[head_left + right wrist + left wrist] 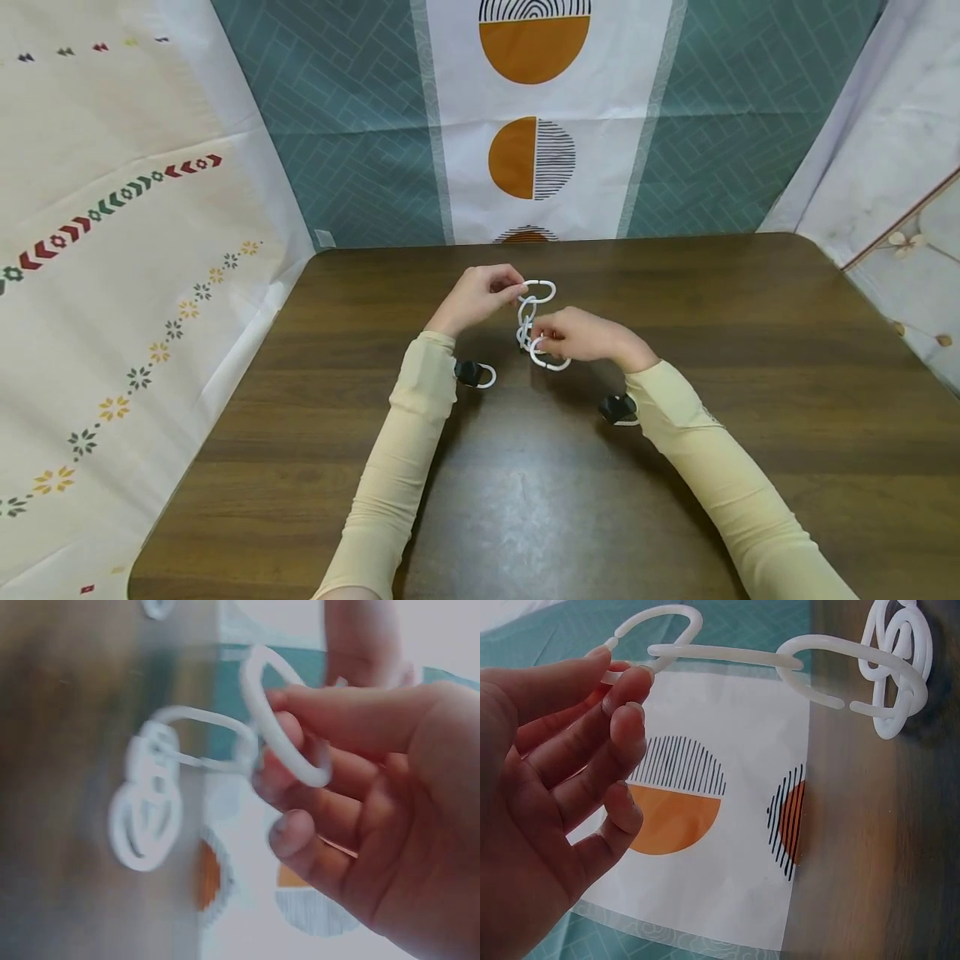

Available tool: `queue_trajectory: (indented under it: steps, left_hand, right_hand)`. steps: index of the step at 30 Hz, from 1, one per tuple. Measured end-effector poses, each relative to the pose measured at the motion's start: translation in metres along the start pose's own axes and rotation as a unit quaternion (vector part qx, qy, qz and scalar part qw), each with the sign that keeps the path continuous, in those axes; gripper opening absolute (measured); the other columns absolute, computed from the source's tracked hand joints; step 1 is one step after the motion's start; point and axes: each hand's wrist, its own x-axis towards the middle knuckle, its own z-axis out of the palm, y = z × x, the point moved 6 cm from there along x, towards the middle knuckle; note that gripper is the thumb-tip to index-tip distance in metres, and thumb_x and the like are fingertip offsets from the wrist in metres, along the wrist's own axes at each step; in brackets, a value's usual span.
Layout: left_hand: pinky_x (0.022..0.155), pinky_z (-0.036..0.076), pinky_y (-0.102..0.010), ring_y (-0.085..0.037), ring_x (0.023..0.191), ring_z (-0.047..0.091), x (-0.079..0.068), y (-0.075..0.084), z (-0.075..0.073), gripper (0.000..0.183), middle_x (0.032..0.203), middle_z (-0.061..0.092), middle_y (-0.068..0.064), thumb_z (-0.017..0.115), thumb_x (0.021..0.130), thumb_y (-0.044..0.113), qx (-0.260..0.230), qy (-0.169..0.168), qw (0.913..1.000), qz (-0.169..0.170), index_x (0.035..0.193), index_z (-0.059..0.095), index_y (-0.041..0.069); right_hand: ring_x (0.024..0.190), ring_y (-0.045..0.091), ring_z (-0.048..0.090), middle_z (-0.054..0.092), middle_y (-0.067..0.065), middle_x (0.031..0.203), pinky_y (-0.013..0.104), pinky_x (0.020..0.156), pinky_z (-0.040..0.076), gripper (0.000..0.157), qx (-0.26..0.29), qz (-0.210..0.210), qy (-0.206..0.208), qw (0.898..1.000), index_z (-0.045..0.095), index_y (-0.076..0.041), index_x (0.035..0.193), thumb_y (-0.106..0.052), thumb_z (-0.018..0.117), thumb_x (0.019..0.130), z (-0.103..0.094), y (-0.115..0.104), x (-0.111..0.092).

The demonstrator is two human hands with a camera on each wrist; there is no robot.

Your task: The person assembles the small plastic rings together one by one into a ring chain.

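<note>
My left hand (480,298) pinches a white oval chain link (699,621) between thumb and fingertips, raised over the table. From that link the white chain (731,654) runs through further links down to a bunched group of links (922,656) on the table. A little closer to me, my right hand (588,335) pinches another white link (271,724) between thumb and fingers. In the right wrist view, one link (202,714) stretches from the bunch toward these fingers. Blur and the fingers hide whether the two are joined. Some held links show small gaps in their rims.
The brown wooden table (300,433) spreads under both arms. Small black blocks with white loops sit beside the left wrist (468,372) and the right wrist (617,408). Patterned cloth (352,125) hangs behind the table, with pale cloth at both sides.
</note>
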Motion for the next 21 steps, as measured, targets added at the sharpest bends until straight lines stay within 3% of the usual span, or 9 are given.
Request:
queue_trajectory:
  steps: [4, 9, 13, 17, 21]
  left_hand:
    - [0.068, 0.05, -0.026, -0.016, 0.074, 0.063, 0.001, 0.0, -0.002, 0.017, 0.088, 0.071, -0.015, 0.065, 0.094, 0.024, 0.007, 0.0, 1.0, 0.001, 0.097, 0.07, 0.008]
    - [0.068, 0.049, -0.025, -0.023, 0.075, 0.065, 0.002, -0.001, -0.003, 0.014, 0.083, 0.071, -0.009, 0.066, 0.092, 0.022, 0.01, 0.003, 0.9999, 0.001, 0.094, 0.071, 0.009]
    - [0.068, 0.047, -0.025, -0.028, 0.077, 0.066, 0.001, -0.001, -0.004, 0.013, 0.08, 0.07, -0.006, 0.067, 0.092, 0.021, 0.017, 0.004, 0.9998, 0.0, 0.093, 0.072, 0.009]
    - [0.07, 0.048, -0.025, -0.025, 0.077, 0.065, 0.0, -0.001, -0.002, 0.014, 0.084, 0.072, -0.01, 0.067, 0.092, 0.023, 0.024, -0.005, 0.9997, 0.005, 0.094, 0.072, 0.01]
    - [0.071, 0.048, -0.025, -0.023, 0.076, 0.065, -0.002, -0.002, -0.005, 0.013, 0.086, 0.073, -0.012, 0.067, 0.092, 0.022, 0.026, -0.004, 0.9996, 0.004, 0.094, 0.072, 0.009]
  right_hand:
    - [0.063, 0.011, 0.043, 0.051, 0.0, 0.073, 0.026, 0.061, 0.036, 0.011, -0.022, 0.016, 0.104, 0.994, 0.065, -0.006, 0.087, -0.012, 0.061, 0.095, -0.03, 0.001, 0.0]
    - [0.066, 0.016, 0.043, 0.05, 0.005, 0.075, 0.029, 0.062, 0.034, 0.017, -0.022, 0.07, 0.196, 0.978, 0.069, -0.005, 0.084, -0.017, 0.064, 0.094, -0.058, 0.004, -0.004]
    - [0.065, 0.017, 0.042, 0.052, 0.004, 0.071, 0.029, 0.061, 0.033, 0.018, 0.013, 0.11, 0.218, 0.97, 0.068, -0.005, 0.087, -0.019, 0.062, 0.095, -0.065, 0.008, -0.004]
    - [0.061, 0.016, 0.039, 0.05, 0.001, 0.066, 0.028, 0.059, 0.031, 0.017, 0.046, 0.136, 0.219, 0.965, 0.063, -0.003, 0.103, -0.018, 0.062, 0.095, -0.063, 0.013, -0.003]
    - [0.056, 0.015, 0.034, 0.048, 0.0, 0.063, 0.028, 0.057, 0.029, 0.028, 0.063, 0.147, 0.223, 0.962, 0.055, -0.003, 0.118, -0.016, 0.062, 0.094, -0.062, 0.015, -0.002]
